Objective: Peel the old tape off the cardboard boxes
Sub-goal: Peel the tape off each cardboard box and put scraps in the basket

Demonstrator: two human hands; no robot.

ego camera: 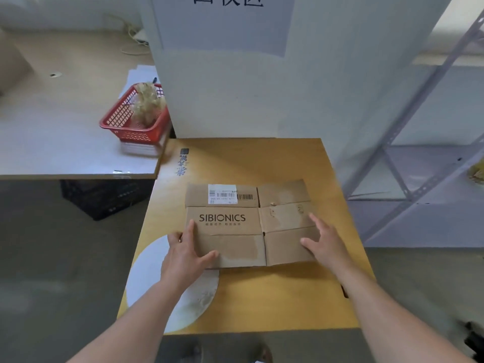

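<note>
A flattened brown cardboard box (pixel 235 224) printed SIBIONICS lies on a larger yellow cardboard sheet (pixel 262 297). It carries a white shipping label (pixel 222 194) near its far edge. My left hand (pixel 187 254) holds the box's near left corner, thumb on top and fingers along the left edge. My right hand (pixel 324 242) rests flat on the box's right side with fingers straight and spread. No tape strip shows plainly on the box.
A red plastic basket (pixel 131 124) holding a wad of crumpled old tape (pixel 146 104) stands on the grey table (pixel 52 142) at the left. A white panel (pixel 262 74) rises behind the sheet. Grey metal shelving (pixel 408 163) stands at the right. A black crate (pixel 104 197) sits under the table.
</note>
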